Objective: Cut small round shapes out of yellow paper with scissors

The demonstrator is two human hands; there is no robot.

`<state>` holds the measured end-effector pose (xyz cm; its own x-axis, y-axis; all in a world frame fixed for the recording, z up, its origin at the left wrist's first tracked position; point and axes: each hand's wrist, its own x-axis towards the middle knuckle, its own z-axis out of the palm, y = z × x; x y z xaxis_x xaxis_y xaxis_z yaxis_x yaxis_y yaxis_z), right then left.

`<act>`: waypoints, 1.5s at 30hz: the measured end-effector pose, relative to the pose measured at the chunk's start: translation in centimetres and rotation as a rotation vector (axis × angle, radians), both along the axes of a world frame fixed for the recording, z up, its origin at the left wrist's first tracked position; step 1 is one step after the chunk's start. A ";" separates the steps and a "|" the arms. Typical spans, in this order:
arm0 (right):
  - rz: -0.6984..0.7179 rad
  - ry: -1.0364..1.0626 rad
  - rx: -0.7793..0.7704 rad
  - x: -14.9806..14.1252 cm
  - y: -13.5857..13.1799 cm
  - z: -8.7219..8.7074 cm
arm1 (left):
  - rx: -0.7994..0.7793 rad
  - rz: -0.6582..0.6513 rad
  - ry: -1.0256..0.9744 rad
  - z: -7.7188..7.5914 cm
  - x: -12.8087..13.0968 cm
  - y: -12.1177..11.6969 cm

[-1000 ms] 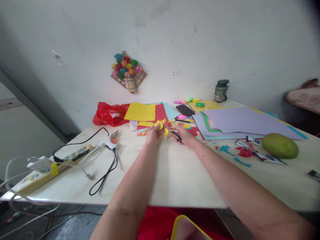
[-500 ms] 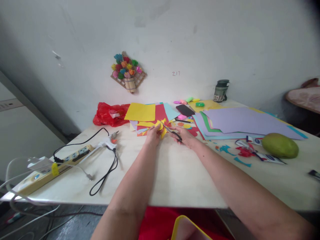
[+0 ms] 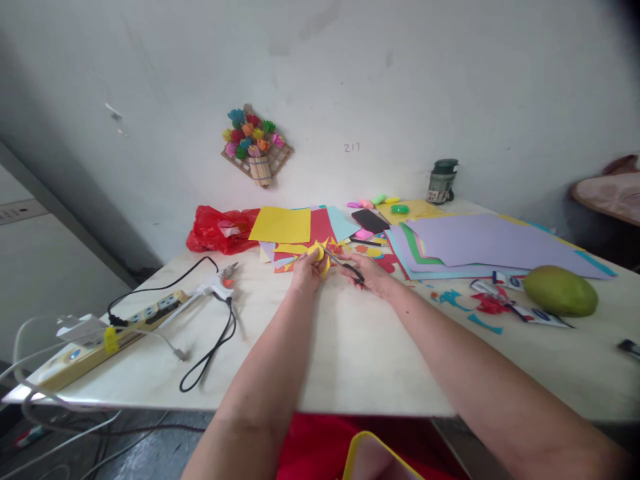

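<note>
While the glue gun lies left of the left grip, that grip pinches yellow paper; scissors reach to it from the right grip, closed round their handles. Cutting seems in hand; the next snip calls for steady paper, turned to meet them.

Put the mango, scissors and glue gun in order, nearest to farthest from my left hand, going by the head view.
1. Scissors, just right of your left hand, in your right hand.
2. Glue gun, left side.
3. Mango, far over on the right.
</note>
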<state>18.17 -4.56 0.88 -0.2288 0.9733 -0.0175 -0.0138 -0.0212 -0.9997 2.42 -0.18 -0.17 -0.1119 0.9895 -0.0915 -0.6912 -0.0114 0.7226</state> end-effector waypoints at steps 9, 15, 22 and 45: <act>-0.009 0.025 -0.019 0.1 -0.1 -0.1 | -0.016 -0.041 0.028 0.3 0.1 -0.3; 0.006 0.033 0.000 0.1 -0.1 -0.2 | -0.007 -0.080 0.049 0.4 0.3 -0.6; 0.003 0.036 -0.006 0.1 -0.2 -0.1 | -0.003 -0.107 0.079 0.4 0.3 -0.6; -0.028 -0.004 0.037 -0.1 -0.1 0.0 | 0.004 -0.063 0.039 0.2 0.3 -0.4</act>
